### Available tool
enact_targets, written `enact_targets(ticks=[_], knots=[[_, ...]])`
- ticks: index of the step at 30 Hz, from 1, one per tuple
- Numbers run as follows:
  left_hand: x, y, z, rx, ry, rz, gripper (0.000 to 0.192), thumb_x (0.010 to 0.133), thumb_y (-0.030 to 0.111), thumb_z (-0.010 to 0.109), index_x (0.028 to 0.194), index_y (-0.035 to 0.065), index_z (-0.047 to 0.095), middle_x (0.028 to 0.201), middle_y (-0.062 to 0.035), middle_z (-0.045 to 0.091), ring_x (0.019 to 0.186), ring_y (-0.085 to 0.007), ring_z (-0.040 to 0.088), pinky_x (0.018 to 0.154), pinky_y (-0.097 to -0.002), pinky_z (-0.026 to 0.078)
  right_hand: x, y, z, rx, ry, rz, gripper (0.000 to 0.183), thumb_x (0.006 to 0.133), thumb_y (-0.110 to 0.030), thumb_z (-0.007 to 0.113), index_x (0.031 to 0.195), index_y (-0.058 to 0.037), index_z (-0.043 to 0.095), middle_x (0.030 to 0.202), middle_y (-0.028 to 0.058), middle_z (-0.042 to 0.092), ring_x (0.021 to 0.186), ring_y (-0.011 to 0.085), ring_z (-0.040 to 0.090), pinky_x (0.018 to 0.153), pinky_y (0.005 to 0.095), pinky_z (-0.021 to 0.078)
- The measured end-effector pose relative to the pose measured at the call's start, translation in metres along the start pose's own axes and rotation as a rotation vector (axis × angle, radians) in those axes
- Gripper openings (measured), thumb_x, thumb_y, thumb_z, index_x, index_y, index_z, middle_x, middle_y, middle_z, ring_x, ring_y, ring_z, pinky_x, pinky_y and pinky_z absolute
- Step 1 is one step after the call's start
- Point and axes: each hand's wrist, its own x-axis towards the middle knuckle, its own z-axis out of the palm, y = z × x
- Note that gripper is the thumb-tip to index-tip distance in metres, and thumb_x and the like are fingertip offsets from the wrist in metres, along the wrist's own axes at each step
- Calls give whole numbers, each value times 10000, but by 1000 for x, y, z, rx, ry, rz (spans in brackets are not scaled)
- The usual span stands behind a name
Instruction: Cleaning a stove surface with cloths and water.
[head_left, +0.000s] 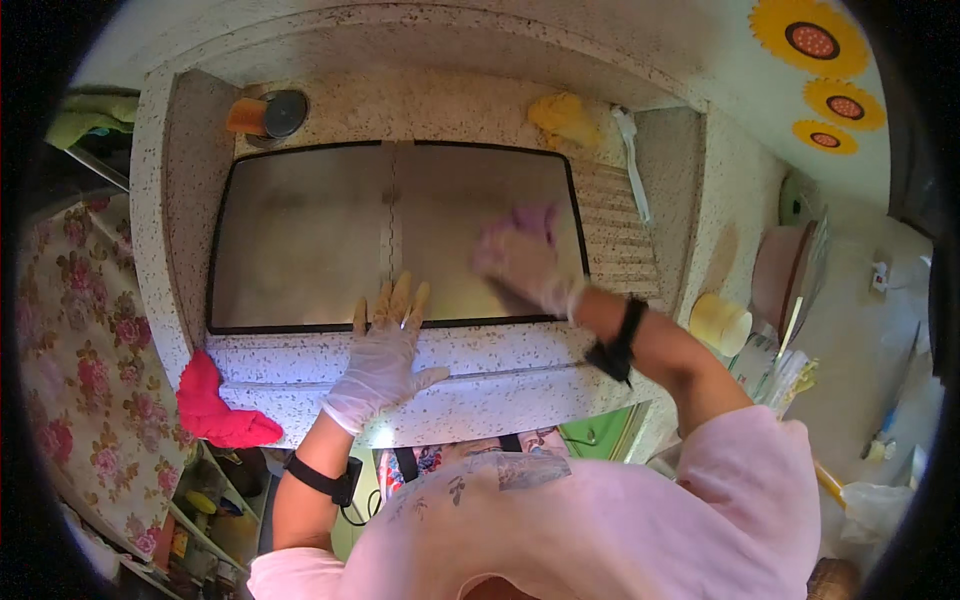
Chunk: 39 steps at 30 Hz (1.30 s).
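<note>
Before me lies a wide flat panel (307, 232) with a dull metallic sheen, black edging and a seam down its middle. It rests on a speckled terrazzo counter (480, 356). My left hand (382, 360), in a translucent glove, lies with fingers spread across the panel's front edge by the seam and holds nothing. My gloved right hand (532, 266) presses a purple cloth (536, 221) on the right half of the panel. Motion blurs that hand and the cloth, so the exact grip is partly hidden.
Behind the panel are a dark round container (286, 112) with an orange piece (247, 115) beside it, a yellow cloth (566, 120) and a white-handled brush (634, 169). A ribbed drainboard (615, 232) lies right. A red cloth (221, 409) drapes over the front-left corner. Raised walls flank the counter.
</note>
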Motion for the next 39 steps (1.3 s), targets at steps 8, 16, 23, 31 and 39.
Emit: enact_targets(ticks=[8, 16, 23, 31, 39], knots=[[-2, 0, 0, -26, 2, 42, 1125, 764, 650, 650, 1563, 100, 81, 1616, -190, 53, 1486, -382, 89, 1163, -580, 61, 65, 30, 17, 615, -40, 258, 235, 861, -406, 609, 955, -217, 712, 1200, -26, 620, 1171, 233, 545, 1064, 499, 390], [13, 2, -7, -35, -20, 51, 1122, 762, 653, 647, 1563, 99, 90, 1616, -188, 59, 1487, -377, 92, 1165, -577, 51, 87, 44, 10, 593, -80, 154, 289, 867, -374, 601, 1028, -165, 719, 1204, 84, 635, 1186, 306, 551, 1058, 523, 363], [2, -1, -6, -24, -5, 35, 1121, 761, 668, 634, 1561, 93, 100, 1615, -189, 75, 1486, -376, 99, 1166, -572, 62, 42, 28, 18, 351, 47, -53, 303, 891, -372, 577, 987, -126, 726, 1047, 144, 687, 1055, 305, 638, 937, 437, 480], [7, -2, -2, -21, 11, 37, 1138, 745, 672, 645, 1563, 102, 97, 1617, -182, 68, 1489, -375, 84, 1163, -573, 68, 32, 25, 34, -1, 443, -106, 315, 898, -369, 578, 1002, -101, 707, 973, 166, 679, 938, 351, 652, 908, 497, 478], [3, 1, -5, -6, -47, -1, 1135, 749, 677, 640, 1563, 100, 100, 1614, -198, 60, 1485, -383, 94, 1160, -581, 49, -3, 23, 34, 50, 380, -217, 257, 873, -344, 619, 1000, -132, 690, 942, 123, 677, 907, 277, 650, 935, 374, 477]])
